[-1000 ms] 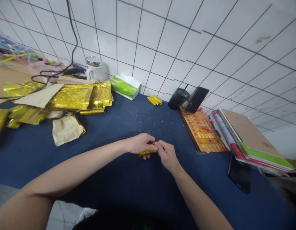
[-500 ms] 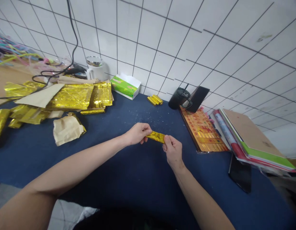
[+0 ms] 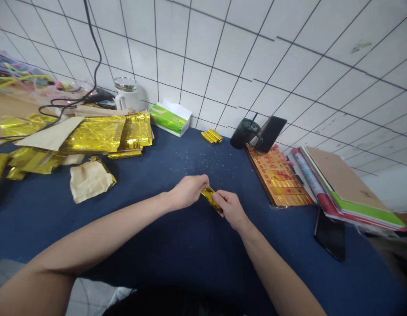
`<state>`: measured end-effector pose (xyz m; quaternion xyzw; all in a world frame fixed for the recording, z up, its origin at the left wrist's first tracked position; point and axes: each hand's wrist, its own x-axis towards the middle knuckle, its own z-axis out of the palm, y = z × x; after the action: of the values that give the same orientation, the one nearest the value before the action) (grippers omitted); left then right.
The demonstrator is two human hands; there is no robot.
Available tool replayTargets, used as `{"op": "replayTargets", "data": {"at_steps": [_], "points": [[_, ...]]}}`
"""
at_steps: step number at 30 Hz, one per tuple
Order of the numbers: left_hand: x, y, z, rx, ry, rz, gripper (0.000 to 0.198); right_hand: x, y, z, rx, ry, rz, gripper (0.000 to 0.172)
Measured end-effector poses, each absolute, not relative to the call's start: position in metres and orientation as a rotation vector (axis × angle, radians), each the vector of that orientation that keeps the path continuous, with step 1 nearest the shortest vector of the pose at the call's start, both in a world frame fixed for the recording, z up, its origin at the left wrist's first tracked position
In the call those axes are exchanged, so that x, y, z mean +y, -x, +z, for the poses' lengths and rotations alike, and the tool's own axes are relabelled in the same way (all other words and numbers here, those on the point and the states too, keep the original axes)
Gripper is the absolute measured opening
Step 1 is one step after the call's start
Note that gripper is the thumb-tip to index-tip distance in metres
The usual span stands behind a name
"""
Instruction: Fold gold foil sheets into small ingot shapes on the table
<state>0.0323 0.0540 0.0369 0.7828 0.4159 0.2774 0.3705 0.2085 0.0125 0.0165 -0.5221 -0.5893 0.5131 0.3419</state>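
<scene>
A short strip of folded gold foil paper (image 3: 210, 196) slants between my two hands, above the blue table (image 3: 183, 245). At its upper left end, the fingers of my left hand (image 3: 189, 192) are closed on it. My right hand (image 3: 230, 208) pinches it from the right, covering its lower end. Further back, by the wall, lies a small group of gold foil rolls (image 3: 212, 136). A crumpled piece of foil paper (image 3: 91, 181), pale side up, rests to the left of my left hand.
Gold foil sheets (image 3: 94, 134) are heaped at the left, near a white mug (image 3: 127, 97) and a green tissue pack (image 3: 170, 117). On the right stand a dark cup (image 3: 244, 134), a propped phone (image 3: 271, 133), an orange-gold packet (image 3: 280, 180), stacked books (image 3: 348, 184) and a black phone (image 3: 330, 235).
The foil strip has turned to a steeper slant, its right end lower. My hands have drawn closer together, and the right one has shifted left along the strip.
</scene>
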Motion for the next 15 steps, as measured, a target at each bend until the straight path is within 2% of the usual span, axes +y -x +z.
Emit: {"op": "replayTargets", "data": {"at_steps": [7,12,15], "points": [[0.063,-0.024,0.040,1.000,-1.990,0.685,0.015,0.010,-0.207,0.018,-1.638,1.396,1.330,0.040],[0.072,-0.021,0.038,0.990,-1.798,0.751,0.014,0.012,-0.208,0.013,-1.642,1.406,1.206,0.041],[0.070,-0.029,0.031,0.963,-1.606,0.788,0.022,0.013,-0.209,0.009,-1.601,1.409,1.108,0.042]]}}
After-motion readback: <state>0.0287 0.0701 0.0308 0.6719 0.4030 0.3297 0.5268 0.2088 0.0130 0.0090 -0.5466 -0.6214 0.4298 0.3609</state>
